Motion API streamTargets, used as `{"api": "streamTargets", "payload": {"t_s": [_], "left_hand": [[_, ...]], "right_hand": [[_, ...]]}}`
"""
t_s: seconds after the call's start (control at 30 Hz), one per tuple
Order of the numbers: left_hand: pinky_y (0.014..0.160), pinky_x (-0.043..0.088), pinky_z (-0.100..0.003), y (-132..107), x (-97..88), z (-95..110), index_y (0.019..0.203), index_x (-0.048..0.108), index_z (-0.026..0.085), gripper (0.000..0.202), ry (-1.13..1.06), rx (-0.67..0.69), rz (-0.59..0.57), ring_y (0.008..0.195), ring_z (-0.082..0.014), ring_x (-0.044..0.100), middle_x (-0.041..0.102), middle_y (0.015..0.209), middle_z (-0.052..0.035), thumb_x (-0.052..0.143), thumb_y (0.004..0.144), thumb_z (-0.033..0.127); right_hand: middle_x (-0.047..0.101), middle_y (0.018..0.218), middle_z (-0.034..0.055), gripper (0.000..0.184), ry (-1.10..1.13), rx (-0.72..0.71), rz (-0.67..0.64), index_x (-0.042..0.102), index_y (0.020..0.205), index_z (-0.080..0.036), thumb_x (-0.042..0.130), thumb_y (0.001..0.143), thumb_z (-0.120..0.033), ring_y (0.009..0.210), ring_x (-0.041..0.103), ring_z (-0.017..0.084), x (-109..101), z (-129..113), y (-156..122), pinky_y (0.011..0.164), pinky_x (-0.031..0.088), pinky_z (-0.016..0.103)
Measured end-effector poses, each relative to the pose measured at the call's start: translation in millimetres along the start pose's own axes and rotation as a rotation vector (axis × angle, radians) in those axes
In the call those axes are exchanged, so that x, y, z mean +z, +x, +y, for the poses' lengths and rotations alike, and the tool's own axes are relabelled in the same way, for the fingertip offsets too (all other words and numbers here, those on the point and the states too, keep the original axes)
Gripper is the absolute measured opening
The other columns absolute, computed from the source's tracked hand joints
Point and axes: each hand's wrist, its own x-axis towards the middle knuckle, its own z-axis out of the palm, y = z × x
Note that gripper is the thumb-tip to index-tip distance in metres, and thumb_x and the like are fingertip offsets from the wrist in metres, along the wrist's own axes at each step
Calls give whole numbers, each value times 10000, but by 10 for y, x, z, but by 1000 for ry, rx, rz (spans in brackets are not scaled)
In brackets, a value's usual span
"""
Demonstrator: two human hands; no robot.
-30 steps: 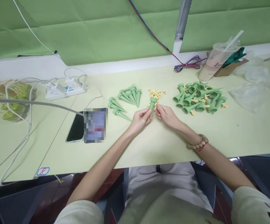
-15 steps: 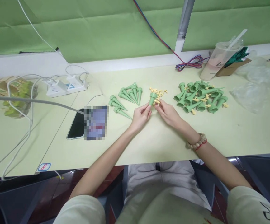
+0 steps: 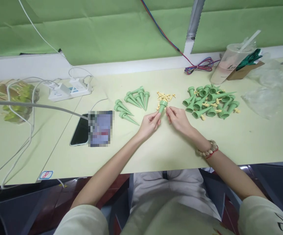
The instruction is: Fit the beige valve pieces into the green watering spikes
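My left hand (image 3: 149, 125) is closed on a green plastic watering spike (image 3: 163, 106), its wide collar up and its tapered end toward my fingers. Close to the right side of that spike, my right hand (image 3: 179, 119) is closed in a pinch; whatever lies between its fingertips is too small and hidden to name. Just behind the held spike is a heap of small yellow plastic pieces (image 3: 165, 96). To the left lie several green spikes (image 3: 141, 97) in a fan. A larger pile of green spikes (image 3: 198, 103), mixed with yellow pieces, sits to the right.
A phone (image 3: 79, 133) lies left of my hands beside a blurred-out item (image 3: 100, 129). Behind it are a power strip (image 3: 70, 90) and loose white cables. At the back right stand a drink cup (image 3: 226, 65), a cardboard box (image 3: 245, 70) and clear plastic bags (image 3: 261, 101).
The held spike has moved slightly right and toward me, tilting more to the right. My right hand has shifted a little right, with its fingers drawn in more.
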Motion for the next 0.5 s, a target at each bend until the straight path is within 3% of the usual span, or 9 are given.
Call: {"api": "streamTargets", "payload": {"t_s": [0.13,0.23,0.33,0.43,0.5], "left_hand": [[397,205,-209,8,-27,-28,624,559,130,382,88,62,-4,375,-32,298,430,500,40,499,821,452],[382,209,-207,20,-33,-44,669,591,124,364,71,63,-20,366,-26,293,456,535,37,510,813,449],[364,241,-201,28,-27,-71,838,637,116,352,25,37,-33,350,-26,324,496,583,27,523,804,447],[362,263,-196,32,-22,-95,1030,622,115,403,-3,24,-30,347,-28,338,500,583,35,541,798,435],[357,256,-191,38,-24,-91,1060,616,116,418,-12,24,-24,346,-24,334,490,574,42,542,799,434]], "right_hand": [[272,433,-60,457,555,355,-217,269,530,-230,291,887,-516,377,340,110,-9,-106,39,451,344,250],[193,437,-75,424,745,453,-325,210,528,-231,263,912,-403,355,265,97,-31,-156,56,419,317,233],[280,416,-64,448,672,426,-264,260,530,-227,270,908,-467,360,340,101,-6,-130,33,441,338,238],[416,424,-25,530,404,286,-139,338,530,-219,254,858,-626,396,430,119,34,-70,-19,478,361,251],[464,440,-4,576,181,171,-72,389,525,-210,206,855,-646,427,460,129,36,-47,-50,518,364,259]]}}
